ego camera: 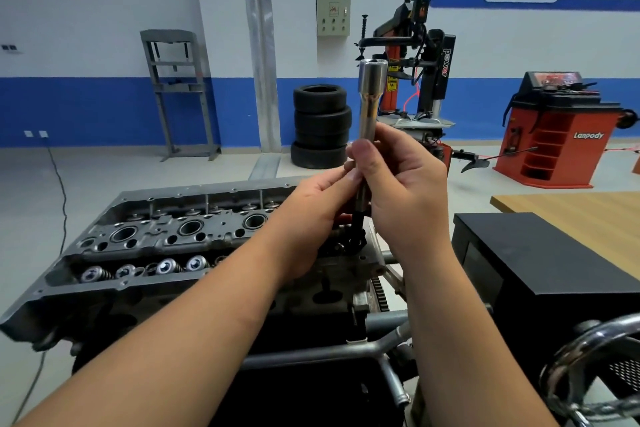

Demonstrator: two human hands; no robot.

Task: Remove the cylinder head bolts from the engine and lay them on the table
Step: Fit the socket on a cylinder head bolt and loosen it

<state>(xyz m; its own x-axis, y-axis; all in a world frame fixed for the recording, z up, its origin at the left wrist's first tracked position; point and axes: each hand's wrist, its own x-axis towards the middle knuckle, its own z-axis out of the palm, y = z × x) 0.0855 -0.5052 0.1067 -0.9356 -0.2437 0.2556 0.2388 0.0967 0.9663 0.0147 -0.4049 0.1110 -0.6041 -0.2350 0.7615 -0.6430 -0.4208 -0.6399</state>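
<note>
While both hands — left hand (322, 215), right hand (401, 191) — grip the long chrome socket (371, 97) with its dark bolt (356, 229) above the grey cylinder head (145, 239), the bolt could slip free — falling into the engine.

A single wide-angle head camera looks forward and down from just behind the engine (194, 246), close enough that both forearms reach in from the bottom edge. The engine fills the lower left; a black box (540, 267) sits right of it. Beyond the engine the view carries across the floor to stacked tyres (320, 126) and the far wall.
</note>
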